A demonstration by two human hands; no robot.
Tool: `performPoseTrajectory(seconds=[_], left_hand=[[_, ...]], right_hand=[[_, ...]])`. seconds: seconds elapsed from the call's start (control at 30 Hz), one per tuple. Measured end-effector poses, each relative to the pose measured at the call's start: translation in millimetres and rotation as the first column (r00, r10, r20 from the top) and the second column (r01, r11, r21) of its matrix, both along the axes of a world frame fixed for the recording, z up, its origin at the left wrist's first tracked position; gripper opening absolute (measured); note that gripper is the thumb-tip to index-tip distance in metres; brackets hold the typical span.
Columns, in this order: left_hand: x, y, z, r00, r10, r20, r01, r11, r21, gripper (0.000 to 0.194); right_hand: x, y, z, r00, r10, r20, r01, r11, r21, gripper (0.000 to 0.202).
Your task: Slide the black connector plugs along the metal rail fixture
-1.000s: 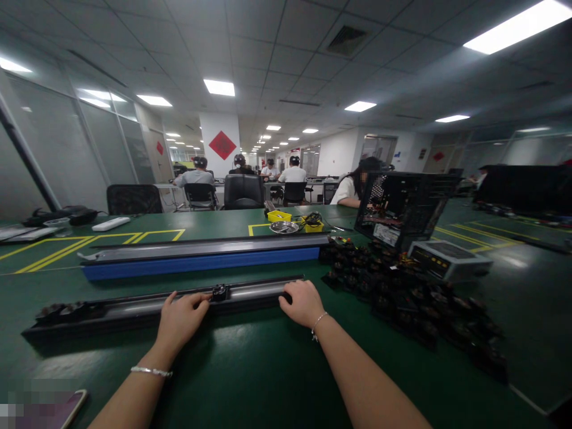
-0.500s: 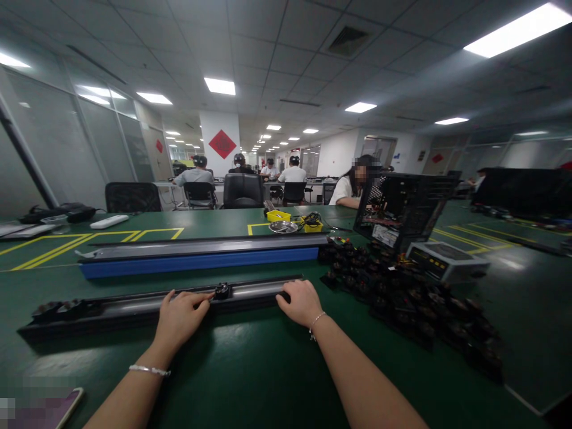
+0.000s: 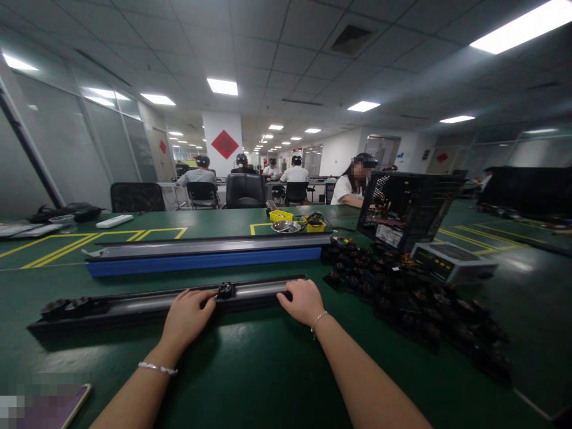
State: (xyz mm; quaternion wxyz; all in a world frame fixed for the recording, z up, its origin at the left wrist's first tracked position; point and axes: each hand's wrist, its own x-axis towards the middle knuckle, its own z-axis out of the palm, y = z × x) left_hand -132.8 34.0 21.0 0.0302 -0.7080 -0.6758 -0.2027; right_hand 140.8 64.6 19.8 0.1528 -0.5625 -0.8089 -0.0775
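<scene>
A long dark channel [image 3: 147,302] with a shiny inner floor lies across the green table in front of me. Inside it, near the middle, sits a small black part [image 3: 226,290]. My left hand [image 3: 190,316] rests over the channel with its fingertips at the left side of that part, thumb apart from the fingers. At the channel's right end, my right hand [image 3: 302,301] is closed on the rim with thumb and curled fingers. More black parts [image 3: 67,307] stand in the channel's left end.
Behind lies a second channel on a blue strip [image 3: 205,261]. To the right are a heap of black parts [image 3: 402,298], an open computer case [image 3: 402,208] and a power supply [image 3: 453,262]. A phone [image 3: 58,408] lies lower left. A person [image 3: 346,187] sits across the table.
The whole view has shifted slightly, with most things now a little farther right. The left hand and the small black part have moved slightly right towards my right hand.
</scene>
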Motion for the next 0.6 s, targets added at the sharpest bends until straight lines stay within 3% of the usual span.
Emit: performPoseTrajectory(seconds=[0.23,0.6], left_hand=[[2,-1,2.0,1.000,0.006,-0.019,-0.006,1.000,-0.008,0.041],[12,-1,1.4,0.990,-0.139,0.019,0.139,0.990,-0.002,0.039]], right_hand=[[-2,-1,3.0,1.000,-0.012,-0.013,0.011,1.000,-0.011,0.032],[-2,-1,2.7,1.000,-0.008,-0.007,0.008,1.000,0.000,0.033]])
